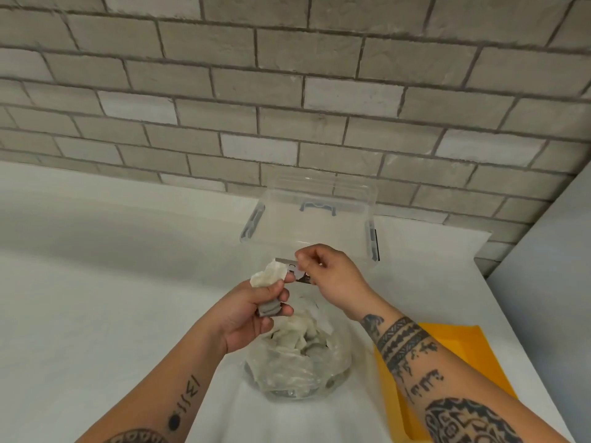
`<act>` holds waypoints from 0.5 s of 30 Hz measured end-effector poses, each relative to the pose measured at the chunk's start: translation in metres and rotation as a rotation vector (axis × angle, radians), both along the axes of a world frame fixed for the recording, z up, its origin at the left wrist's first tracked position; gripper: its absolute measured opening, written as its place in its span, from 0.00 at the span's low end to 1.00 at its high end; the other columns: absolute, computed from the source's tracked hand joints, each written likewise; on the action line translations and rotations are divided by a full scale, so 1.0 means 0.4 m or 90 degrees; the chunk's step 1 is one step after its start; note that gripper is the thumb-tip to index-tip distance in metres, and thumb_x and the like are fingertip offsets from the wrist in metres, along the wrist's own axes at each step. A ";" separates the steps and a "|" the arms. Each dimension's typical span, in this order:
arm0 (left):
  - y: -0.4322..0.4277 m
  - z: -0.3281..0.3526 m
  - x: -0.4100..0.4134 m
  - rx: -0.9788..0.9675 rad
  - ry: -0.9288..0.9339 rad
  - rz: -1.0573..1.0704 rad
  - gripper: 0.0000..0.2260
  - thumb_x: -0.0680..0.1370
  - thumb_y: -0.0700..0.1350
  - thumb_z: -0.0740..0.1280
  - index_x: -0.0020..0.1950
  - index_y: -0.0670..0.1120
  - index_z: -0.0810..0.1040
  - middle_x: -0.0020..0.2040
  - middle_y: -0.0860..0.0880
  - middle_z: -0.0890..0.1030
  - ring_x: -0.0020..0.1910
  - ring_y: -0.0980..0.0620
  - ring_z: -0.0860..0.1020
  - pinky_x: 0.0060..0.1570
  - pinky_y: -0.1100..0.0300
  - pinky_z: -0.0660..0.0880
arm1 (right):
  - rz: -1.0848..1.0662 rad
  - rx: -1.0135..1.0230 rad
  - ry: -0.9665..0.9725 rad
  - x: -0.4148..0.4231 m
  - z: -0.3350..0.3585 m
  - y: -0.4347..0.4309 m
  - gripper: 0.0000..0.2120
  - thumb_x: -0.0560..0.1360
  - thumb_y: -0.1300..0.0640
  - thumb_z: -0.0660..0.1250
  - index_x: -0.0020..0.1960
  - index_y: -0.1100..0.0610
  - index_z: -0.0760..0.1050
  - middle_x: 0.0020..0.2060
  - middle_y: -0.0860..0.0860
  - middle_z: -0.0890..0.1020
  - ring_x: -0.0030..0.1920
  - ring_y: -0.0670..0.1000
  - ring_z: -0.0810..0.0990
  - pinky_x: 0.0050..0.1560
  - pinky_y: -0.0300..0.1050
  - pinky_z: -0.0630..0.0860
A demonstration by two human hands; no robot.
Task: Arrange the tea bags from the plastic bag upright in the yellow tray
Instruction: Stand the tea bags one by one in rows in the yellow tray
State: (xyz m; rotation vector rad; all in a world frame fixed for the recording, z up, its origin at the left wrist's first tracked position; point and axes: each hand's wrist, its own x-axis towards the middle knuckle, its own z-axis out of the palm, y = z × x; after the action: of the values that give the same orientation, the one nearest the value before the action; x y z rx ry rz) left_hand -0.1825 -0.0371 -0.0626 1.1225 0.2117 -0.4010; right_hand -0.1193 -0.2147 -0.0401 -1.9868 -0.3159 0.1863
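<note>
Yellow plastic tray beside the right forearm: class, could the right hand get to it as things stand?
Probably yes. The right hand, pinching a small tag, hovers above the table; the yellow plastic tray lies open under that forearm, nothing covering it.

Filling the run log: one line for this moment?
left hand: holds tea bags | right hand: pinches tag | plastic bag: below | yellow tray: right

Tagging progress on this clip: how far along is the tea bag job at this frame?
Early. Done: nothing visible; the part of the yellow tray in view holds no tea bags, though the right forearm hides some. In hand: the left hand grips a small stack of tea bags, and the right hand pinches a tag at its top. Left: the plastic bag on the table looks still full.
</note>
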 end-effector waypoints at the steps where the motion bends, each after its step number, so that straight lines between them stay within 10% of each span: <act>1: 0.006 -0.007 -0.002 0.017 -0.004 0.017 0.11 0.79 0.46 0.69 0.59 0.46 0.81 0.39 0.49 0.77 0.40 0.51 0.82 0.26 0.65 0.70 | -0.022 -0.036 0.009 -0.002 -0.012 -0.008 0.07 0.79 0.48 0.67 0.48 0.50 0.81 0.42 0.45 0.84 0.39 0.42 0.79 0.50 0.48 0.80; 6: 0.003 -0.034 -0.008 0.056 -0.034 0.089 0.06 0.82 0.40 0.66 0.58 0.44 0.80 0.41 0.49 0.79 0.43 0.50 0.81 0.39 0.58 0.78 | 0.044 -0.461 0.095 -0.041 -0.113 -0.002 0.11 0.75 0.48 0.69 0.43 0.56 0.79 0.38 0.51 0.81 0.37 0.49 0.79 0.32 0.42 0.73; 15: -0.015 -0.045 -0.018 0.111 -0.025 0.090 0.05 0.82 0.38 0.66 0.56 0.43 0.80 0.38 0.49 0.80 0.40 0.49 0.80 0.45 0.55 0.76 | -0.049 -0.474 0.032 -0.051 -0.220 0.044 0.15 0.75 0.51 0.68 0.61 0.51 0.78 0.57 0.52 0.82 0.56 0.55 0.80 0.52 0.42 0.76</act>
State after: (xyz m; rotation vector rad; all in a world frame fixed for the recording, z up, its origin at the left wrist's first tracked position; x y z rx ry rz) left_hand -0.1899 -0.0432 -0.0808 1.2766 0.2943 -0.2371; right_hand -0.1395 -0.1971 -0.1282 -2.7187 -0.1402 0.3396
